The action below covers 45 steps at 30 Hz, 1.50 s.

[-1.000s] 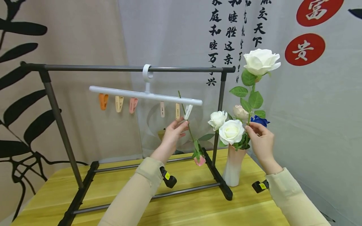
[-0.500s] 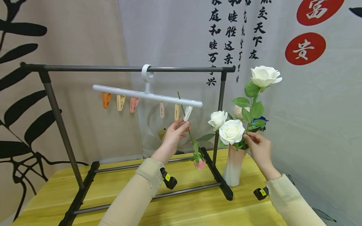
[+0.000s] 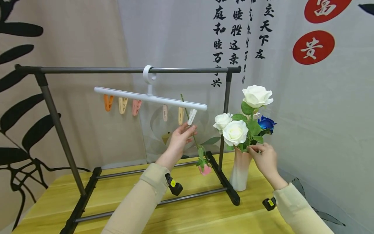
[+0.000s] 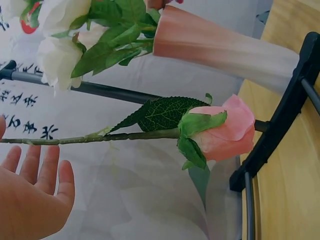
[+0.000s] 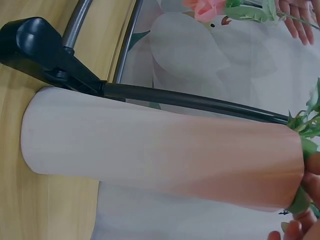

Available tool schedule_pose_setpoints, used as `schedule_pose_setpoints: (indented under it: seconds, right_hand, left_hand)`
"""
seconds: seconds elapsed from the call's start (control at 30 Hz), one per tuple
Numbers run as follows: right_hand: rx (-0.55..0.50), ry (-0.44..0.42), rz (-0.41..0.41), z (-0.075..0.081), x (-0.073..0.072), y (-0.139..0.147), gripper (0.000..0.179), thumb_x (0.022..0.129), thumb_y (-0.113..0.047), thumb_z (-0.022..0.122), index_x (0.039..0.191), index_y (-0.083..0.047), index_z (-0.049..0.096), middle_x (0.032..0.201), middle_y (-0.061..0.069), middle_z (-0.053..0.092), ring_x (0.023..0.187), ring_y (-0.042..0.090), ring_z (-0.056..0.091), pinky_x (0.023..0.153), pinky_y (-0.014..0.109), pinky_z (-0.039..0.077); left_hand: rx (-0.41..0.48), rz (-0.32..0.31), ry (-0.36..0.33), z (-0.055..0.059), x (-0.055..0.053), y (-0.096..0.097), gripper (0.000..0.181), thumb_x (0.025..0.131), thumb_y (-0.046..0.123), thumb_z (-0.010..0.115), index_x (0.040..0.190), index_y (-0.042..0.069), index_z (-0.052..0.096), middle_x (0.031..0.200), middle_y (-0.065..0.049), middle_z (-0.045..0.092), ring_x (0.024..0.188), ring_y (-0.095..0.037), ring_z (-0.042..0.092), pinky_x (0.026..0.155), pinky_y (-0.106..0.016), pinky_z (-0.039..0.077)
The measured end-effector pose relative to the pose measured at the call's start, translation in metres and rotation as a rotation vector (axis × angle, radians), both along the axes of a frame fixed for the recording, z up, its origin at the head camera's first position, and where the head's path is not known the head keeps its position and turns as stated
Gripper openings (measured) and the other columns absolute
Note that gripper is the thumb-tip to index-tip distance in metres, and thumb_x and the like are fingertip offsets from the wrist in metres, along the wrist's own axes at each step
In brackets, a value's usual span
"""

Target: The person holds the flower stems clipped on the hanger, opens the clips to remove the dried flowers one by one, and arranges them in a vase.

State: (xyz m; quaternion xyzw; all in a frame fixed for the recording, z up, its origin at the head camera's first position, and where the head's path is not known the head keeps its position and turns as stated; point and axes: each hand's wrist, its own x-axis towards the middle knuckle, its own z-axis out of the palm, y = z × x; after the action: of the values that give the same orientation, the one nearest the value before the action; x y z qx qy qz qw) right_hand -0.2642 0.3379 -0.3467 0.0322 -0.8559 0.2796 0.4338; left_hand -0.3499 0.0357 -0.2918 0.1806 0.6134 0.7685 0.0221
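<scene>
In the head view my left hand (image 3: 182,135) has its thumb and index finger at the lower end of a white clothespin (image 3: 192,117), pinching it. A pink rose (image 4: 225,132) hangs upside down there, its stem (image 4: 145,135) running past my outstretched other fingers. At right, my right hand (image 3: 264,159) pinches the stem of a tall white rose (image 3: 257,96) at the mouth of a pink-and-white vase (image 3: 241,170). Fingers (image 5: 312,185) of that hand lie right at the vase rim. The vase also holds white roses (image 3: 235,133) and a blue rose (image 3: 267,123).
A white hanger (image 3: 131,95) with several coloured clothespins hangs, tilted down to the right, from a dark rack (image 3: 102,70). The rack's foot (image 3: 223,180) stands beside the vase on a wooden table (image 3: 257,211). A printed curtain (image 3: 181,32) is behind.
My right hand has lowered the tall white rose into the vase, moving down and slightly left. My left hand stays at the white clothespin; the hanger has shifted slightly.
</scene>
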Motion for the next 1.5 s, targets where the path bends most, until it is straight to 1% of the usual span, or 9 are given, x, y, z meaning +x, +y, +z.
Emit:
schedule_pose_setpoints:
  seconds: [0.2,0.3,0.4,0.63,0.73,0.9,0.97,1.27,1.5]
  right_hand:
    - [-0.012,-0.118,0.030,0.001,0.002,0.001,0.019,0.091,-0.013,0.068,0.090,0.004,0.077,0.072,0.007,0.049,0.059,0.013,0.036,0.055,0.032,0.031]
    - [0.005,-0.132,0.026,0.001,0.004,0.002,0.032,0.093,-0.014,0.066,0.066,0.004,0.069,0.071,0.006,0.042,0.053,0.012,0.031,0.051,0.029,0.029]
    - [0.010,-0.144,0.008,-0.001,0.007,0.002,0.046,0.093,-0.014,0.065,0.052,-0.004,0.047,0.072,0.006,0.039,0.050,0.014,0.031,0.048,0.028,0.028]
    - [0.022,-0.135,-0.001,-0.002,0.010,0.000,0.025,0.092,-0.014,0.068,0.079,0.007,0.073,0.081,0.011,0.049,0.065,0.022,0.044,0.056,0.035,0.035]
    - [0.076,-0.110,-0.025,-0.003,0.009,0.001,0.023,0.091,-0.013,0.070,0.076,0.006,0.072,0.081,0.012,0.052,0.067,0.025,0.047,0.057,0.037,0.037]
    - [0.261,0.016,-0.105,-0.006,0.007,0.005,0.018,0.081,-0.008,0.079,0.076,0.007,0.069,0.077,0.010,0.051,0.065,0.027,0.045,0.055,0.038,0.035]
    - [0.287,0.038,-0.120,-0.006,0.006,0.005,0.019,0.079,-0.008,0.080,0.074,0.006,0.068,0.076,0.009,0.050,0.064,0.026,0.044,0.054,0.038,0.035]
    - [0.131,-0.096,-0.049,0.002,0.001,0.004,0.015,0.085,-0.010,0.074,0.087,0.005,0.076,0.081,0.011,0.056,0.074,0.027,0.048,0.063,0.039,0.037]
    - [0.157,-0.001,-0.013,0.000,-0.003,0.009,0.013,0.081,-0.003,0.076,0.091,0.004,0.075,0.083,0.011,0.060,0.076,0.029,0.052,0.064,0.042,0.040]
  left_hand:
    - [0.008,0.003,0.003,0.001,-0.001,0.000,0.042,0.096,0.024,0.063,0.135,0.010,0.055,0.128,-0.010,0.062,0.113,-0.029,0.059,0.094,-0.046,0.043]
    - [0.003,0.005,0.009,0.001,0.000,0.001,0.039,0.096,0.024,0.064,0.133,0.012,0.058,0.127,-0.011,0.062,0.112,-0.029,0.060,0.089,-0.040,0.045]
    - [-0.004,0.004,0.018,0.000,0.000,0.001,0.039,0.096,0.025,0.064,0.132,0.012,0.058,0.127,-0.011,0.062,0.112,-0.031,0.059,0.085,-0.037,0.046]
    - [-0.014,0.002,0.034,-0.004,0.001,0.002,0.040,0.095,0.024,0.064,0.134,0.014,0.057,0.125,-0.006,0.064,0.110,-0.029,0.059,0.085,-0.037,0.047]
    - [-0.015,0.006,0.035,-0.006,0.001,0.002,0.040,0.096,0.024,0.064,0.134,0.015,0.058,0.124,-0.006,0.064,0.109,-0.028,0.060,0.081,-0.034,0.047]
    - [-0.019,0.008,0.029,-0.006,0.002,0.003,0.040,0.095,0.026,0.064,0.134,0.016,0.058,0.124,-0.006,0.064,0.110,-0.030,0.059,0.078,-0.032,0.046]
    - [-0.020,0.010,0.029,-0.004,0.003,0.004,0.040,0.095,0.026,0.064,0.134,0.016,0.058,0.124,-0.005,0.064,0.109,-0.030,0.059,0.079,-0.032,0.046]
    - [-0.019,0.003,0.033,-0.002,0.004,0.004,0.038,0.096,0.026,0.064,0.133,0.017,0.059,0.123,-0.003,0.065,0.110,-0.030,0.059,0.082,-0.036,0.046]
    - [-0.014,-0.017,0.037,-0.004,0.004,0.003,0.040,0.096,0.026,0.063,0.134,0.016,0.058,0.126,-0.005,0.063,0.112,-0.032,0.058,0.092,-0.048,0.044]
